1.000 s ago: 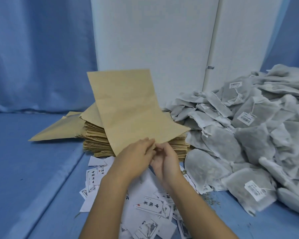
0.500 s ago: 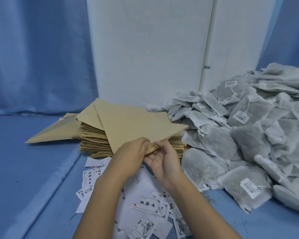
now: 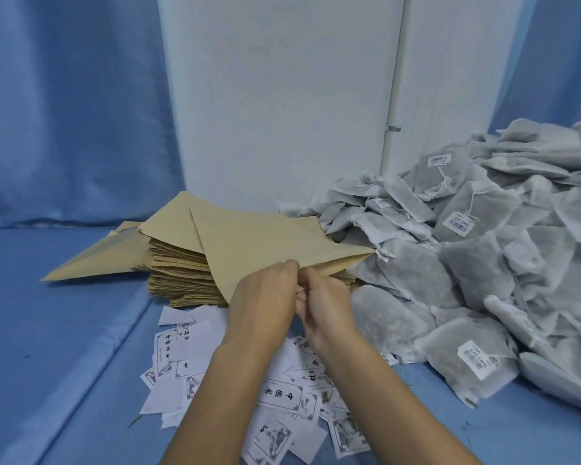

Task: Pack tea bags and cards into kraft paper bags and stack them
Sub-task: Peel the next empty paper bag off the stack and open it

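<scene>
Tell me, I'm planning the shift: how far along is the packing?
Done: no filled bag shows; the stack of kraft bags looks flat. In hand: left hand and right hand pinch the near edge of one kraft bag above the stack. Left: the tea bag heap and loose cards lie unpacked.

Paper, mesh and cloth, all matt

Matt brown kraft paper bags (image 3: 255, 243); white printed paper cards (image 3: 282, 396); fuzzy, translucent grey tea bags (image 3: 416, 276); soft blue cloth surface (image 3: 64, 330).
</scene>
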